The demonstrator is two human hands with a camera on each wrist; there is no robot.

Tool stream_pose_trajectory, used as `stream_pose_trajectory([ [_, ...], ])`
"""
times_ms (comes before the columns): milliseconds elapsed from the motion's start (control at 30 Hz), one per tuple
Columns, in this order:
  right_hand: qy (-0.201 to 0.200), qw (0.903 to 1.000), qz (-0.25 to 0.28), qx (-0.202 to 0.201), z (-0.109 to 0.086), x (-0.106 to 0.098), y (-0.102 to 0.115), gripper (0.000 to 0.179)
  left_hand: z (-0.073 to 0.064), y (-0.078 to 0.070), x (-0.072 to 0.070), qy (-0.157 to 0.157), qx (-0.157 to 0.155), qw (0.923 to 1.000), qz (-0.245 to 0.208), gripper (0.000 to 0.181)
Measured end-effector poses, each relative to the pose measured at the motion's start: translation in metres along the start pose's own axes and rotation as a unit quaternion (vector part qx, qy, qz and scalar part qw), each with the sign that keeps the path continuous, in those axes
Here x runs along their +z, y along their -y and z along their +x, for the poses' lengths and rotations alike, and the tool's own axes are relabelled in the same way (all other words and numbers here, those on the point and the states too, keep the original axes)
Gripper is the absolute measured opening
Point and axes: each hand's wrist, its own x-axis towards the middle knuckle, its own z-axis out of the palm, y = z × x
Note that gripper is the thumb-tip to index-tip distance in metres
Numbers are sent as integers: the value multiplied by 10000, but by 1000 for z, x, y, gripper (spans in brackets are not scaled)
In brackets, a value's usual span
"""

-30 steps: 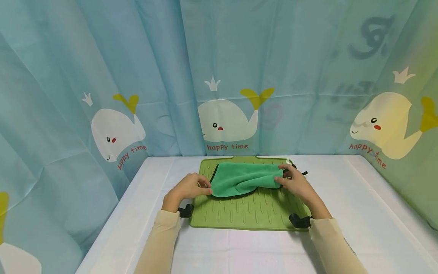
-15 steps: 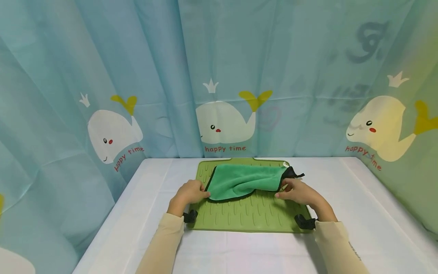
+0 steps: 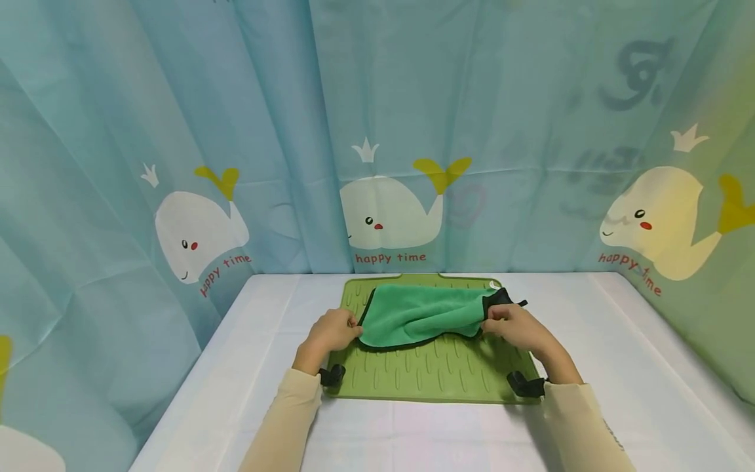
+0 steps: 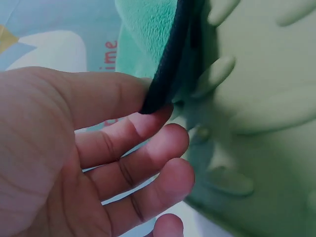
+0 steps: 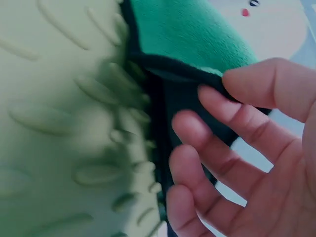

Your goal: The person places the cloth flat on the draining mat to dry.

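A green plush cloth [image 3: 421, 314] with black edging lies folded and a little rumpled across the back part of a green ridged mat [image 3: 413, 373]. My left hand [image 3: 335, 330] pinches the cloth's left front corner; in the left wrist view its black edge [image 4: 165, 69] sits between thumb and forefinger. At the right end my right hand [image 3: 516, 326] pinches the other edge, and the right wrist view shows the black border [image 5: 182, 66] between thumb [image 5: 266, 81] and forefinger. A dark underside hangs below that border. A black loop [image 3: 522, 303] sticks out past the right corner.
The mat lies on a white-covered table [image 3: 401, 436]. Behind it hangs a blue curtain [image 3: 277, 164] printed with white whales. Black straps [image 3: 525, 385] are on both wrists. A small white tag [image 3: 494, 284] shows at the cloth's back right corner.
My right hand has let go of the cloth's right end, shifted toward me, and pinched its edge again lower down. The left hand keeps to the left corner.
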Motion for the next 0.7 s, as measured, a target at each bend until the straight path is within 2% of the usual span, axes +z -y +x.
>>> stream_pose_trajectory([
  [200, 278, 9994, 126, 179, -7, -14, -2, 28, 1, 7, -5, 54, 115, 9991, -395, 31],
  [300, 388, 9989, 203, 179, -10, -16, -5, 27, 1, 9, -8, 193, 193, 9977, -614, 26],
  [400, 502, 9981, 270, 241, -14, -16, -9, 27, 0, 9, -12, 394, 249, 9964, -708, 21],
  [567, 736, 9966, 12, 357, -25, -14, -17, 25, 0, 7, -16, 825, 362, 9939, -643, 26],
  [700, 952, 9949, -146, 303, -35, -11, -23, 25, -2, 7, -17, 1136, 282, 9914, -578, 29],
])
